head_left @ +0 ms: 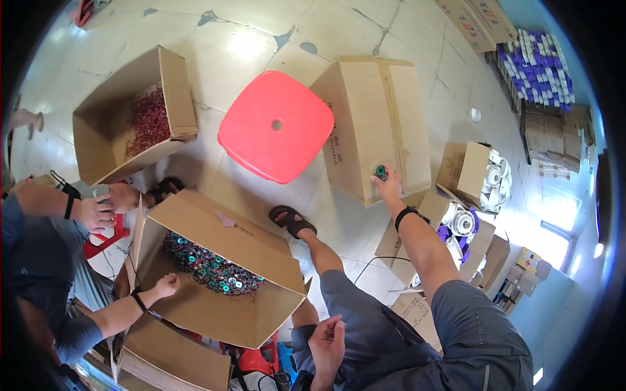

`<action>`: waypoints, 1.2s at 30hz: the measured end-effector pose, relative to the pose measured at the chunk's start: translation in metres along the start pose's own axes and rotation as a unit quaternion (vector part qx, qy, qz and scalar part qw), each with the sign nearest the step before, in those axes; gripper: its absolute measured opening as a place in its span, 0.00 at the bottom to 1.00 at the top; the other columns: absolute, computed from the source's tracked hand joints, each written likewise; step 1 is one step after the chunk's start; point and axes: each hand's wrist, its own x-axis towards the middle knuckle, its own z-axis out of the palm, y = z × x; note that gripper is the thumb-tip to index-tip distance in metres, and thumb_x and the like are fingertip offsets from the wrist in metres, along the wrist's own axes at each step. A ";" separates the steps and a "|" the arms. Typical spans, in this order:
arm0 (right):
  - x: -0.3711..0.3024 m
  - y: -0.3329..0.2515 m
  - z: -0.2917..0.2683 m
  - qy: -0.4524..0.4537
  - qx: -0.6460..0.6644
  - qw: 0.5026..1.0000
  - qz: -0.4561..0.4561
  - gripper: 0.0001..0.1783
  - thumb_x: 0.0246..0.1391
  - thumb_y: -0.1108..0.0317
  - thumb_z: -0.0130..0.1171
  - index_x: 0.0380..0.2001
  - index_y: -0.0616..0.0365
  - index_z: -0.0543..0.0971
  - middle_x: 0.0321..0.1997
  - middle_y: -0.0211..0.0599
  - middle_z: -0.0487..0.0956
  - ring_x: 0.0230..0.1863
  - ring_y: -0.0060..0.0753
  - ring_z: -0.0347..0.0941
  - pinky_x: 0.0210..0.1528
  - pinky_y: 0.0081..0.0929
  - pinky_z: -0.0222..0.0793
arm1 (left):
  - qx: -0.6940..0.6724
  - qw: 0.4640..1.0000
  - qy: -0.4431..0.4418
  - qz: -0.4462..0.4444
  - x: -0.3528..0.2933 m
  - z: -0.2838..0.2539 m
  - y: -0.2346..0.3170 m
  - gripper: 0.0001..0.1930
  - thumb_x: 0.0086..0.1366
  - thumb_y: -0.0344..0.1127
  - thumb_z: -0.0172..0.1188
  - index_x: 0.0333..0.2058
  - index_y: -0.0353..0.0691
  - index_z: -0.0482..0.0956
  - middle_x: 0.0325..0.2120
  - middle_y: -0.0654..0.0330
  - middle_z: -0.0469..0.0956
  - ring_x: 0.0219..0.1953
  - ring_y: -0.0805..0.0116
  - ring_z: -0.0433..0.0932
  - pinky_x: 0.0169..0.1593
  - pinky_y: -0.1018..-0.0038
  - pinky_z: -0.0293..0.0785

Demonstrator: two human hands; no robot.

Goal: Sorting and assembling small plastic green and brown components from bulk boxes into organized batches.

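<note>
My right hand (389, 187) is stretched out over the closed cardboard box (358, 117). Its fingertips are closed on a small green round piece (380, 173) with a dark middle, at the near end of the box top. Close to my lap, my left hand (327, 345) has its fingers curled in with the thumb against them; anything between them is hidden. To its left an open cardboard box (261, 322) holds a heap of small green, white and dark round pieces (212, 264) tangled with thin strands.
A red plastic stool (277, 127) stands beside the closed box. Far left, another open box (98, 146) holds reddish strands (149, 124). A co-worker sits at left, one hand (168, 285) over the near box. Cartons of white rolls (495, 179) stand at right.
</note>
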 end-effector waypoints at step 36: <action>-0.669 -0.480 -0.178 -0.649 0.075 0.342 -0.676 0.27 0.35 0.68 0.77 0.44 0.55 0.81 0.36 0.28 0.72 0.37 0.22 0.68 0.38 0.22 0.69 | -0.290 0.893 0.297 0.174 -0.129 -0.123 -0.136 0.11 0.64 0.37 0.60 0.43 0.42 0.82 0.26 0.57 0.82 0.28 0.74 0.80 0.36 0.75 0.76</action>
